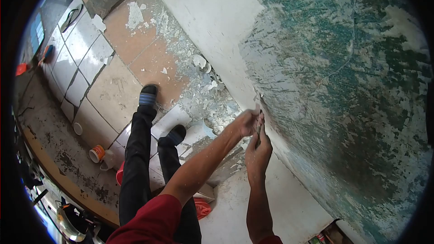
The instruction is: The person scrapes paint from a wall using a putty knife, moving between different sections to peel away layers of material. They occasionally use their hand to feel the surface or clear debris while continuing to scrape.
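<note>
My left hand [247, 122] and my right hand [258, 150] are close together at the wall, near where white paint meets the bare patch. My right hand is wrapped around the dark handle of a slim scraper [258, 141]; its blade end is mostly hidden by my fingers. The fingers of my left hand are closed around its upper part, beside the right fingertips. The white-painted wall [212, 13] has a ragged edge there. Beyond it spreads a stripped area [312, 81] with green and grey patches.
Paint flakes [203, 95] litter the floor along the wall. My sandalled feet [148, 95] stand on the tiles. An orange-labelled cup [96, 153], a clear mug [108, 160] and a red bag [202, 208] lie nearby. A flip-flop [71, 18] is farther off.
</note>
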Demonstrator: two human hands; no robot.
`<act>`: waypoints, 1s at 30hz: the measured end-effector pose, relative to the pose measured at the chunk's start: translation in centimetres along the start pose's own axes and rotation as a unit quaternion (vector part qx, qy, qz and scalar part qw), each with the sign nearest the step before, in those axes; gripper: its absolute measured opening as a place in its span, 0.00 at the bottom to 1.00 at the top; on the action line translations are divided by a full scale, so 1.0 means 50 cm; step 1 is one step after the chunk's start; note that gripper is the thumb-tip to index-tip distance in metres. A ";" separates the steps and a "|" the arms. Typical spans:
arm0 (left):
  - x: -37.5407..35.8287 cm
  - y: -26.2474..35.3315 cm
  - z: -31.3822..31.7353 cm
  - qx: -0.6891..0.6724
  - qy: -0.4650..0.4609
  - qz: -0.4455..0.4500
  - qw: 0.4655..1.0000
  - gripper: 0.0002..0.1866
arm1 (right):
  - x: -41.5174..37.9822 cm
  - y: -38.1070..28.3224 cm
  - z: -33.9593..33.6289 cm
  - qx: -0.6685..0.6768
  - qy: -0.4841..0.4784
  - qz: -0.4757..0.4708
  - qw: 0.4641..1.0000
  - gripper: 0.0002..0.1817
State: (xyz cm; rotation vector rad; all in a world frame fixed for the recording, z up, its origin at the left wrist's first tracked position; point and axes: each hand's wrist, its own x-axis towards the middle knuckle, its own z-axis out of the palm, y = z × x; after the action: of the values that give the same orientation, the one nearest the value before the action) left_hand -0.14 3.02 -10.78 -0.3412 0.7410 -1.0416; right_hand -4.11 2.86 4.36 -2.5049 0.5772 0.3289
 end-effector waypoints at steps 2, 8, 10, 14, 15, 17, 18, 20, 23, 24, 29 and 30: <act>-0.026 -0.032 0.028 0.015 -0.045 -0.023 0.999 0.09 | -0.030 0.013 -0.011 0.016 0.051 -0.025 0.998 0.21; 0.032 0.061 -0.032 -0.008 -0.023 0.030 0.999 0.10 | 0.044 0.022 0.044 -0.084 -0.022 0.003 0.996 0.24; -0.009 0.035 -0.010 0.017 -0.001 0.028 0.999 0.08 | 0.015 0.020 0.041 -0.056 0.005 -0.022 0.998 0.23; 0.029 0.041 -0.016 0.004 -0.027 0.040 0.999 0.09 | 0.040 0.019 0.042 -0.040 0.045 -0.050 0.997 0.23; 0.050 0.062 -0.030 -0.008 -0.019 0.055 0.998 0.09 | 0.065 0.024 0.053 -0.056 0.039 -0.054 0.996 0.24; 0.088 0.128 -0.090 -0.078 -0.008 0.051 0.996 0.10 | 0.116 0.064 0.104 -0.099 0.014 -0.108 0.989 0.25; 0.074 0.135 -0.093 -0.070 -0.020 0.045 0.996 0.10 | 0.109 0.043 0.102 -0.089 -0.027 -0.052 0.994 0.23; 0.033 0.120 -0.067 -0.020 -0.016 0.040 0.999 0.11 | 0.074 -0.025 0.070 -0.045 -0.051 0.017 0.998 0.22; -0.040 0.016 0.027 0.042 -0.007 0.005 0.999 0.11 | 0.004 -0.001 0.035 0.004 0.030 -0.045 0.999 0.23; -0.021 0.017 0.024 0.021 -0.023 -0.003 1.000 0.12 | 0.007 0.006 0.023 -0.023 0.037 -0.047 0.998 0.24; 0.015 0.029 -0.040 0.024 0.000 -0.003 1.000 0.10 | -0.002 0.053 0.056 -0.089 0.011 -0.031 0.995 0.24; 0.035 0.016 -0.067 0.037 0.044 0.008 0.998 0.10 | 0.002 0.048 0.051 -0.059 0.003 -0.047 0.997 0.25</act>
State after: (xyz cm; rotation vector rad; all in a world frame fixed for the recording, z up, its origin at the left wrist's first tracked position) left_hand -1.41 2.14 -14.33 -0.2266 0.7817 -1.0706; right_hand -5.42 2.44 1.14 -2.6372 0.4519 0.3290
